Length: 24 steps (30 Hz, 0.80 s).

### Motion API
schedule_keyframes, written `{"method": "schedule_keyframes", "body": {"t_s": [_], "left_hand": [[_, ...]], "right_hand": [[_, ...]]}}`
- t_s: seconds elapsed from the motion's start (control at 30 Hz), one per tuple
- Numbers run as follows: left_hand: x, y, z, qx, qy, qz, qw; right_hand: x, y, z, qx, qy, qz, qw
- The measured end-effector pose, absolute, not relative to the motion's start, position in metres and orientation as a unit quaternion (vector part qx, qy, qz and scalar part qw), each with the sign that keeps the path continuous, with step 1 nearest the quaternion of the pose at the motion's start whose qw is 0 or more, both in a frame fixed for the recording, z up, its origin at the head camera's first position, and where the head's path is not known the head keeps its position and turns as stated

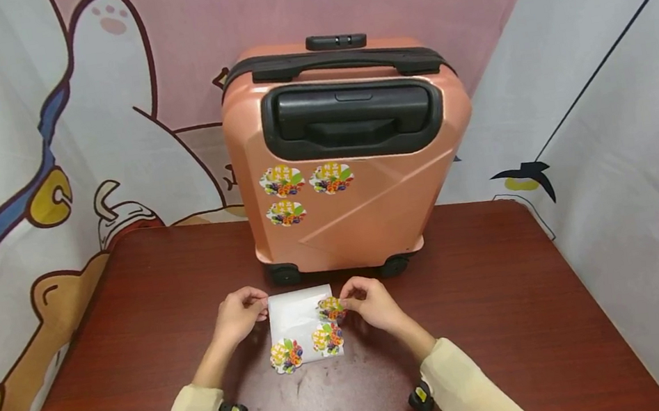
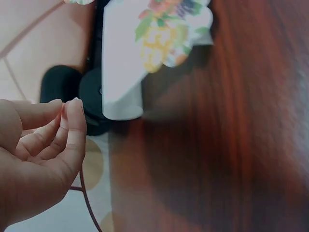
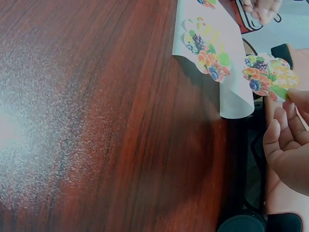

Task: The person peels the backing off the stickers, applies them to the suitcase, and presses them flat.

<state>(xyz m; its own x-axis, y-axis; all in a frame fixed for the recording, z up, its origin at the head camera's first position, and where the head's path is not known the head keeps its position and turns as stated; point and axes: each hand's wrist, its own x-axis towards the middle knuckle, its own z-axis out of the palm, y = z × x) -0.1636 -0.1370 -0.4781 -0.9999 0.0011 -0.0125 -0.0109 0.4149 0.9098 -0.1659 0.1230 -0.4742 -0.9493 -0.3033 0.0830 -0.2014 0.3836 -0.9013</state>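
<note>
My right hand [image 1: 375,303] pinches the edge of a fruit-printed sticker [image 3: 270,76] between thumb and finger, apart from the white backing sheet [image 1: 290,313] in the right wrist view. The sheet's sides curl down. Two more fruit stickers sit on it: one at the lower right [image 1: 327,338], another overhanging the lower left corner [image 1: 287,356]. By the upper left corner is my left hand [image 1: 240,316]. In the left wrist view its thumb and finger tips meet just beyond the sheet's edge, with nothing visible between them.
A pink hard-shell suitcase [image 1: 363,222] stands upright behind the sheet on the reddish-brown table [image 1: 498,322]. Its black wheels [image 1: 284,274] rest on the tabletop. Three fruit stickers [image 1: 286,213] are on its front, below the black handle recess [image 1: 359,148]. Printed cloth hangs behind.
</note>
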Motion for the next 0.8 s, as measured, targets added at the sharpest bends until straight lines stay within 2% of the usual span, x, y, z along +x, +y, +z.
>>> {"method": "schedule_keyframes", "body": {"t_s": [0.37,0.53,0.8], "left_hand": [[-0.165,-0.106,-0.453,0.081,0.843,0.532,0.025],[-0.164,-0.094,-0.452,0.129,0.845,0.517,0.043],[-0.163,-0.084,-0.456,0.161,0.841,0.516,0.032]], "right_hand": [[-0.168,0.121,-0.464,-0.187,0.823,-0.536,0.026],[-0.168,0.118,-0.459,-0.186,0.819,-0.542,0.026],[-0.169,0.118,-0.455,-0.189,0.820,-0.540,0.027]]}}
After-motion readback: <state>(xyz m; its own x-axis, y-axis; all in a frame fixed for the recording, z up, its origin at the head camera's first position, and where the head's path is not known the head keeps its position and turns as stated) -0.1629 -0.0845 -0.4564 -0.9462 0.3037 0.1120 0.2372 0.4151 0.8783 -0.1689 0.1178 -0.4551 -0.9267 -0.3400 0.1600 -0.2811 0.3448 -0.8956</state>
